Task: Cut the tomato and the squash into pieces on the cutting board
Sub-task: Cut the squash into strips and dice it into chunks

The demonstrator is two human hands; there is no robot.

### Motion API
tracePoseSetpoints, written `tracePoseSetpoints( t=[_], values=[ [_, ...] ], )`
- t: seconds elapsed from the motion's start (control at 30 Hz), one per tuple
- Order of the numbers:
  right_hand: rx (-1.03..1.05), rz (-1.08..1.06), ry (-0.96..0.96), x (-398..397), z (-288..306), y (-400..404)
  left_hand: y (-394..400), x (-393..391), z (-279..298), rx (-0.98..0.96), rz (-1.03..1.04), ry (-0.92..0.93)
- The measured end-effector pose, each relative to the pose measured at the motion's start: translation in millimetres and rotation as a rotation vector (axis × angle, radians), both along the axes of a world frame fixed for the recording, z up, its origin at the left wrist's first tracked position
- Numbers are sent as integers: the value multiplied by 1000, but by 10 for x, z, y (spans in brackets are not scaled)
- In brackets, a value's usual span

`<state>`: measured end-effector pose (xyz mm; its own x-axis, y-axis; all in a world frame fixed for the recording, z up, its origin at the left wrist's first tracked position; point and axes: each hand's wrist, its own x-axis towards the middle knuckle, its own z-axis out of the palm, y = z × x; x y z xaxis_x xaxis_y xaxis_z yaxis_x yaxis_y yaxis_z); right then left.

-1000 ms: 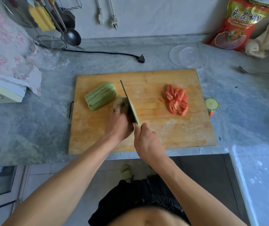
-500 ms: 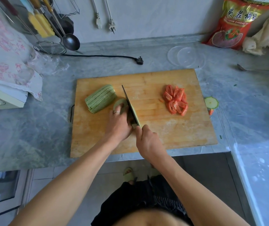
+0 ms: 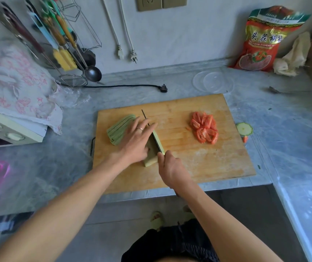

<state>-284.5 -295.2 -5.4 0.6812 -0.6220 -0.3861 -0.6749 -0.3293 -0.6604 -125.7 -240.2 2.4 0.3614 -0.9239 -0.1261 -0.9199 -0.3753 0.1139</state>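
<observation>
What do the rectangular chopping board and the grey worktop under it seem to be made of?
The rectangular chopping board looks like bamboo or light wood: honey-coloured parallel strips, matt, with pale scuffed patches. The grey worktop looks like polished marble or an imitation of it: cloudy veining and a soft sheen, which one I cannot tell.

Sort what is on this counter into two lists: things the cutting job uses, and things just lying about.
In use:
- wooden cutting board
- dark-bladed knife, gripped by right hand
- pale green squash slices, beside left hand
- red tomato pieces

Lying about:
- clear plastic lid
- red food bag
- black plug
- metal spoon
</observation>
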Motion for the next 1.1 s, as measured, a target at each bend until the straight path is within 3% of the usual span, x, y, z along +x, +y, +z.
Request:
tracePoseSetpoints(
  t=[0.07,0.23,0.6,0.7,0.83,1.0,1.1],
  values=[
    [-20,14,0,-6,13,3,-168,142,138,204,-278,-98],
    [7,20,11,-17,51,-7,-652,104,323,588,-599,-270],
    [13,-7,8,-86,158,41,-771,19,412,627,-707,-314],
    [33,-24,-1,-91,217,33,-716,74,426,521,-682,-330],
    [39,-58,-70,-83,356,-23,-528,147,464,199,-526,-286],
    [55,-76,-120,-107,543,-117,-77,41,275,-518,-61,-3],
    [69,-101,-107,-159,553,-131,151,-117,45,-619,217,188]
  ],
)
